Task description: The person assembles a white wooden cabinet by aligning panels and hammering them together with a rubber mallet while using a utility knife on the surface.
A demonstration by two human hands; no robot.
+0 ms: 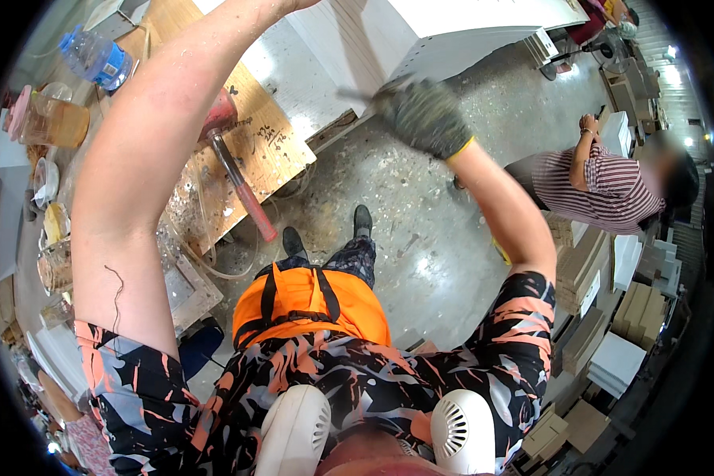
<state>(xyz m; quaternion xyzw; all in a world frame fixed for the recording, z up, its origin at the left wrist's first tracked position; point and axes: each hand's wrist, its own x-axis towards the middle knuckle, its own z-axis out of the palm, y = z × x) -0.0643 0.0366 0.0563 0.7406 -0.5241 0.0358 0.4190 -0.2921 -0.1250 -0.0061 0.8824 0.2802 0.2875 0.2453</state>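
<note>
My right hand (424, 117) wears a dark grey work glove with a yellow cuff and is smeared by motion. Its fingers are closed round a thin dark stick-like tool (355, 94) that points left; blur hides its kind. Beside it stands a pale wood-grain panel piece (357, 40) with a white side (484, 20), like a cabinet part. My bare left forearm (163, 103) reaches up across the bench to the top edge, where the hand passes out of view. Under that arm, a mallet (238, 178) with a red head and red grip lies on a plywood board (282, 159).
A water bottle (95, 57) and a jar of amber liquid (51, 120) stand at the bench's left. A hose (234, 276) hangs off the bench. On the right, a person in a striped shirt (567, 182) stands near stacked boards (639, 313). A fan (607, 49) is farther off.
</note>
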